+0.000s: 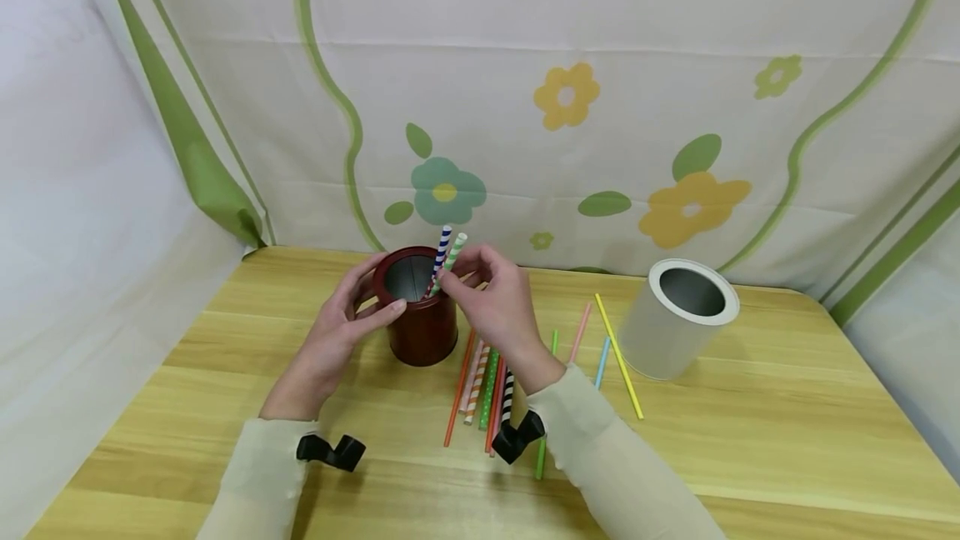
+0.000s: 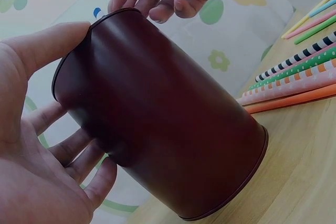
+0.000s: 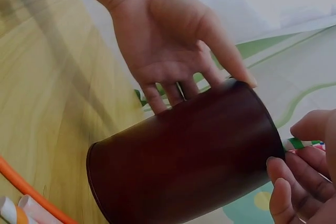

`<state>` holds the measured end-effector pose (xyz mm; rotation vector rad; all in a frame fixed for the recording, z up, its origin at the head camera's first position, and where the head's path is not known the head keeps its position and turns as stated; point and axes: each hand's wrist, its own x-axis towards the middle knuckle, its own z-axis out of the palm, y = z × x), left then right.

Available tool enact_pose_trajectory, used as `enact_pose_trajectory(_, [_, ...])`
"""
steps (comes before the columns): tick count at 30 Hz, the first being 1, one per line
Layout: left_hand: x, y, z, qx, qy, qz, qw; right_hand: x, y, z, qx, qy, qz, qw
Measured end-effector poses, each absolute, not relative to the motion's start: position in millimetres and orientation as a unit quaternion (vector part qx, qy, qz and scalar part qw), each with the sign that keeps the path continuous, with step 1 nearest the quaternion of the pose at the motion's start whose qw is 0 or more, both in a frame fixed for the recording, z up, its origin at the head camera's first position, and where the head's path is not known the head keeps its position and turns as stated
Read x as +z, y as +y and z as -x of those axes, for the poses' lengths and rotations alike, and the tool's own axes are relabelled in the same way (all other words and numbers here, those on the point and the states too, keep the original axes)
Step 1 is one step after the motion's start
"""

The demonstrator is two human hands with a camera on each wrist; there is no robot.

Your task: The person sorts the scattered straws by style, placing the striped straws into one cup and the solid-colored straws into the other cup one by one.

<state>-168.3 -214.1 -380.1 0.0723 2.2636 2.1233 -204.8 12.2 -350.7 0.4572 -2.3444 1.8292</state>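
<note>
A dark red can (image 1: 423,336) stands upright on the table, its open top facing up. My left hand (image 1: 337,332) grips its upper left side, thumb at the near rim and fingers around the far side. At the can's right rim, my right hand (image 1: 498,302) pinches a green-and-white striped straw (image 1: 457,247) between thumb and fingers, with its lower end inside the can. A blue-and-white striped straw (image 1: 443,242) leans beside it in the can. In the right wrist view, other fingertips of the right hand (image 3: 315,169) touch the can (image 3: 189,156) near its rim.
Several loose straws, including an orange-striped one (image 1: 476,390) and a green dotted one (image 1: 489,390), lie right of the can, partly under my right forearm. Further right are a yellow straw (image 1: 619,357) and a white can (image 1: 660,340). A flowered curtain (image 1: 487,148) hangs behind the table.
</note>
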Motion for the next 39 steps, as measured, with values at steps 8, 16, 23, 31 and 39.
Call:
enact_pose_trajectory(8, [-379.9, -213.7, 167.9, 0.686, 0.727, -0.021, 0.018, -353.5, 11.3, 204.3, 0.604, -0.778, -0.157, 0.073])
enact_pose_trajectory(16, [-380.0, -213.8, 168.2, 0.686, 0.727, -0.020, 0.020, -355.4, 11.1, 204.7, 0.606, -0.776, -0.158, 0.073])
enact_pose_trajectory(23, [-380.2, -214.0, 167.6, 0.686, 0.727, -0.021, 0.020, -355.5, 12.6, 201.2, 0.636, -0.754, -0.154, 0.054])
enact_pose_trajectory(31, [-377.8, -214.3, 166.9, 0.684, 0.729, -0.017, 0.023, -355.0, 18.0, 197.8, 0.686, -0.717, -0.126, 0.023])
enact_pose_trajectory(39, [-375.4, -217.6, 168.3, 0.679, 0.733, -0.023, 0.028, -364.0, 34.1, 194.3, 0.688, -0.720, -0.086, 0.020])
